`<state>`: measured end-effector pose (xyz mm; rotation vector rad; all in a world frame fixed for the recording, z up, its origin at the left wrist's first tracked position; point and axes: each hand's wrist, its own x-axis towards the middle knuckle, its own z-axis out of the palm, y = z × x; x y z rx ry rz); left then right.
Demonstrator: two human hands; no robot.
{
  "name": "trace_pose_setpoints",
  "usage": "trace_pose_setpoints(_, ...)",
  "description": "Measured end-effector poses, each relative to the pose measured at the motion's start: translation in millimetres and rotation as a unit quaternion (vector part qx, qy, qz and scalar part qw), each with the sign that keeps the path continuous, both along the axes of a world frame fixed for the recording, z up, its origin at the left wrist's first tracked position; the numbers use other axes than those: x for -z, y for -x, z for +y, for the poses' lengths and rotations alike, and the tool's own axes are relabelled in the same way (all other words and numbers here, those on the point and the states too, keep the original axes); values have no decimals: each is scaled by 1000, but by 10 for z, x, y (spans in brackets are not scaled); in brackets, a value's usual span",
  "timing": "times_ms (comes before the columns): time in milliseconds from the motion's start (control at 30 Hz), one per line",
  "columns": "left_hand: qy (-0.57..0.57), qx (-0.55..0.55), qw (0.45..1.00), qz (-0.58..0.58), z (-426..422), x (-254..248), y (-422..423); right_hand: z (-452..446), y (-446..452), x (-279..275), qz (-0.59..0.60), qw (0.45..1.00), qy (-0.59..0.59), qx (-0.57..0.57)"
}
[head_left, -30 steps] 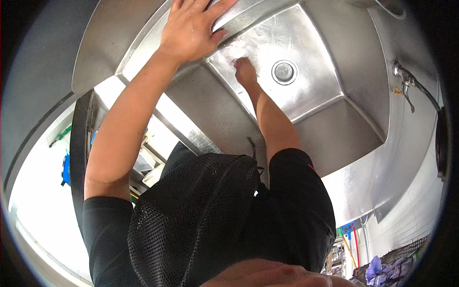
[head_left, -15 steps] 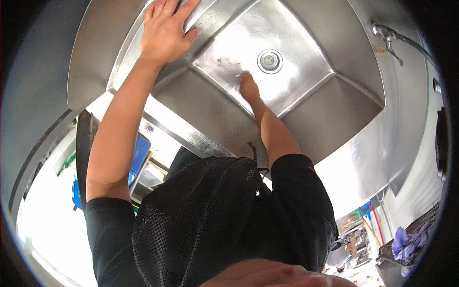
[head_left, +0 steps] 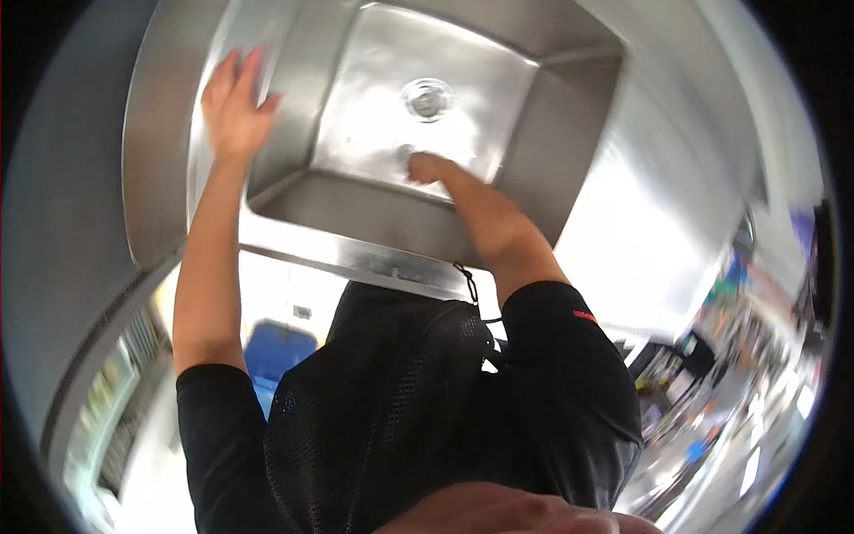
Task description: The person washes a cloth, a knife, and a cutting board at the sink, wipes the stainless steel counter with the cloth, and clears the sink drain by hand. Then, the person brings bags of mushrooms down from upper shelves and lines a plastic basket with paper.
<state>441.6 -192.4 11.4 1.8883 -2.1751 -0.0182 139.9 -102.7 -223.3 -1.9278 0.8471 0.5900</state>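
Observation:
A deep stainless steel sink [head_left: 356, 203] lies in front of me, with a round drain [head_left: 427, 100] in its floor. My left hand [head_left: 238, 111] is at the sink's left rim, fingers spread and holding no object. Down inside the basin, just on my side of the drain, is my right hand [head_left: 429, 167] with its fingers closed. A small pale roundish shape [head_left: 406, 151] shows at those fingers, too blurred to name. Whether the right hand presses on the sink floor, I cannot tell.
A steel ledge [head_left: 356, 254] runs along the sink's front, against my black mesh apron [head_left: 374, 400]. To the right extends a bright steel counter [head_left: 654, 214]. A blue object [head_left: 277, 351] stands below on the left. Blurred kitchen items [head_left: 703, 400] fill the lower right.
The view has turned, so the sink sits further left and the tap has left the picture. My left hand is nearer my body along the rim. My right hand remains in the basin, closed.

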Motion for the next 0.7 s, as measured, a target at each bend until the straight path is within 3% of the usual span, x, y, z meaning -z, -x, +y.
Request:
trace_pose_setpoints(33,6,18,1000,14,0,58,-78,189,-34,-101,-39,998,33,32)
trace_pose_setpoints(100,10,11,1000,-5,66,24,-93,285,-45,-1309,-83,984,65,146)
trace_pose_setpoints(167,35,100,989,98,-39,293,-267,508,234,-2292,-193,903,177,341)
trace_pose_setpoints(200,25,75,996,28,-103,282,-148,611,464,-2589,-224,875,214,371)
trace_pose_setpoints(233,65,66,996,-18,-74,281,-119,771,588,-2824,-262,846,247,394)
trace_pose_setpoints(300,81,75,994,-21,-97,290,-140,1097,789,-2936,-204,875,289,330)
trace_pose_setpoints(333,51,-9,998,-25,-255,584,-241,1309,862,-3043,-207,860,306,352)
trace_pose_setpoints(367,52,-45,997,-29,-50,447,-55,1555,921,-3109,-214,847,316,370)
trace_pose_setpoints(400,140,-24,990,-11,166,444,115,1772,1012,-3160,-219,832,285,422)
trace_pose_setpoints(433,124,-15,992,9,414,257,425,1833,1181,-3123,-228,817,246,470)
trace_pose_setpoints(467,98,-3,993,73,497,459,539,2093,1353,-3154,-279,751,195,566)
trace_pose_setpoints(500,4,29,992,123,797,342,792,2346,1532,-3165,-331,673,135,648)
trace_pose_setpoints(567,-102,30,977,182,1051,748,1122,2680,2097,-3138,-410,504,88,755)
trace_pose_setpoints(700,-175,136,954,202,1380,1146,1951,3502,3515,-3888,-477,292,214,801)
